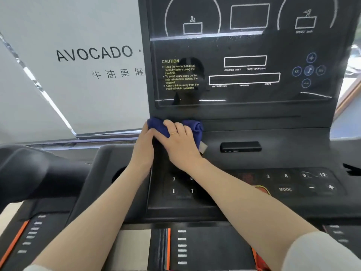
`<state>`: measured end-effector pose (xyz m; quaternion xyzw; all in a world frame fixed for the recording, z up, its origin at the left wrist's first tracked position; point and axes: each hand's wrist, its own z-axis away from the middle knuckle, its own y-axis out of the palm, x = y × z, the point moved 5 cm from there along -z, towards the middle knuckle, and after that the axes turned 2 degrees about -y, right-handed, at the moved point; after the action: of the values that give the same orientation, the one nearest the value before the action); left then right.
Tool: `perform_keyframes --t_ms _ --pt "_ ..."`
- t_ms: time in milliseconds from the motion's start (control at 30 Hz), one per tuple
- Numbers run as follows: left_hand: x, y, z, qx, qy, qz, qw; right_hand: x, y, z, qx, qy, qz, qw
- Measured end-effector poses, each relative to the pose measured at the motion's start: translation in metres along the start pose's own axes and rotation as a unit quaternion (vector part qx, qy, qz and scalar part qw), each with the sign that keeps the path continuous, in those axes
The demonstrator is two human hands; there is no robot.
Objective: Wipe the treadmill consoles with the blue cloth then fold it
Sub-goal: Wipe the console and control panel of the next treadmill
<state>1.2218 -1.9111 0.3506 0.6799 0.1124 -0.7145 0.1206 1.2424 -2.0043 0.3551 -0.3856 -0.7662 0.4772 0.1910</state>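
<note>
Right grip (178,142) clutched bunched cloth (192,125) at console's (244,122) 9 o'clock ledge, wiping; left grip (143,142) steadied, curl unclear.

A gym: a treadmill console (244,61) is filling the view at 12 o'clock, another treadmill (29,222) is sitting at 8 o'clock.

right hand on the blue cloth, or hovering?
Touching. The head view shows the right hand lying on the blue cloth, fingers curled over its bunched top, no gap between them.
</note>
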Motion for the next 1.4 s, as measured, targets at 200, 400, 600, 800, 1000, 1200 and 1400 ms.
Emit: perform_keyframes --t_ms 200,400,600,800,1000,1200,1400 --pt "0.022 0.005 0.006 -0.015 -0.018 -0.069 0.997 -0.023 -0.005 0.021 0.066 -0.034 -0.056 0.996" --pt "0.008 0.027 0.022 -0.083 0.102 -0.291 0.948 -0.109 -0.029 0.072 -0.021 0.097 -0.077 0.992" --pt "0.008 0.066 0.032 -0.046 0.147 -0.355 0.922 -0.204 -0.051 0.141 -0.070 0.367 -0.091 0.923" --pt "0.005 0.119 0.039 0.030 0.268 -0.439 0.857 -0.189 -0.046 0.160 -0.055 0.340 -0.042 0.938" --pt "0.004 0.163 0.037 0.067 0.302 -0.541 0.782 -0.237 -0.056 0.194 0.008 0.229 -0.008 0.973" --pt "0.003 0.169 0.035 0.036 0.301 -0.563 0.769 -0.300 -0.075 0.253 0.017 0.469 0.028 0.883" --pt "0.000 0.165 0.034 0.023 0.310 -0.539 0.783 -0.259 -0.072 0.238 0.009 0.405 0.063 0.912"
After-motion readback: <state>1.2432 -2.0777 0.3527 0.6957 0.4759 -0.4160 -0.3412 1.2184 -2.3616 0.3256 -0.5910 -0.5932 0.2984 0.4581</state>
